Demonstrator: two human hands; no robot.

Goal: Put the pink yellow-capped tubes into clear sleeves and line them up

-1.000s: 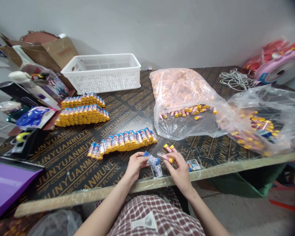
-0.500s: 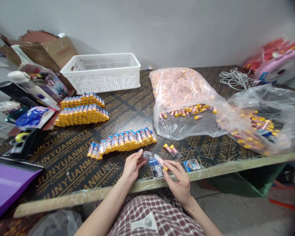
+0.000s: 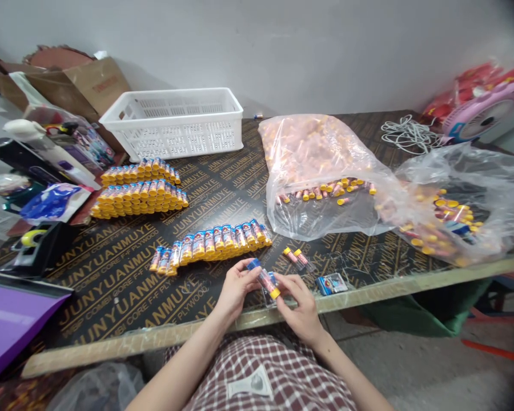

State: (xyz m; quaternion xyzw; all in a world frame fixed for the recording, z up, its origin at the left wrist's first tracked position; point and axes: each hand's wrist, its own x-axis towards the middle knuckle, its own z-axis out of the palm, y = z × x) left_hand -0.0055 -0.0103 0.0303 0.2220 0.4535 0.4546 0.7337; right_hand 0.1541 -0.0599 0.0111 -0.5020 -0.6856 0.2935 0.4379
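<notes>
Both my hands meet just above the table's front edge on a small clear tube [image 3: 266,281] with a yellow cap at the lower end and blue at the upper end. My left hand [image 3: 239,285] pinches its blue end, while the fingers of my right hand [image 3: 298,301] close around the yellow end. The tube is tilted, yellow end toward me. Under it, a stack of blue printed labels [image 3: 269,297] is mostly hidden. Two more yellow-capped tubes [image 3: 297,258] lie behind my right hand, and another pile of blue labels [image 3: 332,283] sits to its right.
Rows of blue-labelled tubes [image 3: 209,242] lie stacked ahead, with a larger stack [image 3: 141,194] farther left. A white basket [image 3: 175,134] stands behind. Clear bags [image 3: 321,154] of tubes fill the right side, near a pink fan [image 3: 488,114]. A tape dispenser [image 3: 36,251] stands left.
My left hand has moved right to the tube, bringing a blue-edged clear piece to its upper end. My right hand has shifted slightly left with the tube.
</notes>
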